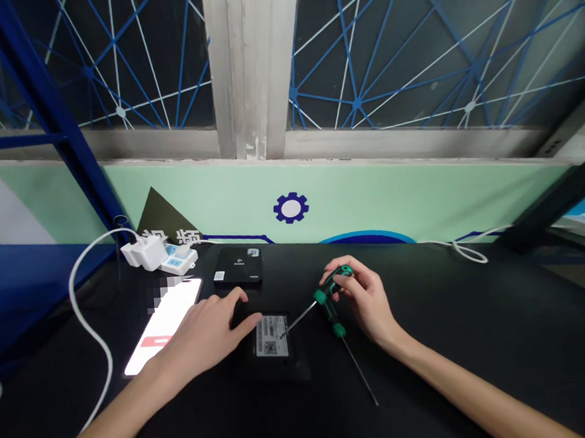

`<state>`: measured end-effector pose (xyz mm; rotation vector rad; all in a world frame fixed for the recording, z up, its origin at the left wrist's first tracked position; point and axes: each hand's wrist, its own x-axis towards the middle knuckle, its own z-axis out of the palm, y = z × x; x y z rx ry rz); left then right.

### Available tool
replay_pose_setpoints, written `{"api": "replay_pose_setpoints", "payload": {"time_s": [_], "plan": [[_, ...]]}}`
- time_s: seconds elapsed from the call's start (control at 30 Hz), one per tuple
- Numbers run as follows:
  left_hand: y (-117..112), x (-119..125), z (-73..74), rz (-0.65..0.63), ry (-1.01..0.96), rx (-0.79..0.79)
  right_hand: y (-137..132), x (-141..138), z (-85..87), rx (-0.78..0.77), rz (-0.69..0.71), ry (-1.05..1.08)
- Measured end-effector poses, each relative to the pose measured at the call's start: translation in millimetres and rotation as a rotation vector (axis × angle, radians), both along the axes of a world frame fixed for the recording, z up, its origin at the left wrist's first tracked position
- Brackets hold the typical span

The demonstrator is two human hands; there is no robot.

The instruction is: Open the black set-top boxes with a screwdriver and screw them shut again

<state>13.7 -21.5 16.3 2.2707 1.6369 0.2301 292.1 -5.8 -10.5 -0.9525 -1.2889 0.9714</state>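
Note:
A small black box (277,363) lies upside down on the black table, its white label facing up. My left hand (207,332) rests on the box's left edge, fingers spread flat, holding it down. My right hand (365,297) is closed round the green and black handle of a screwdriver (323,297), whose thin shaft slants down left with its tip on the label. A second green-handled screwdriver (349,352) lies on the table just below my right hand.
A lit phone (164,325) lies left of my left hand. Behind it sit a white power strip with plugs (162,255), a white cable (87,327) and a second black box (238,266). Another white cable (468,250) lies at the back right by the wall.

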Motion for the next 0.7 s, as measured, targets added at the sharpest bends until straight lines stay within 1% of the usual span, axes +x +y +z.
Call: {"api": "replay_pose_setpoints", "payload": {"time_s": [0.3,0.53,0.7], "plan": [[0.6,-0.2,-1.7,-0.004,0.022,-0.013,-2.7,-4.5,1.3,-0.066,0.055,0.016],[-0.1,-0.7,-1.1,-0.018,0.007,-0.005,-4.0,-5.8,-2.7,-0.092,0.106,0.018],[-0.6,-0.8,-0.9,-0.018,-0.009,-0.004,-4.7,-7.7,-1.3,-0.094,0.096,0.011]]}}
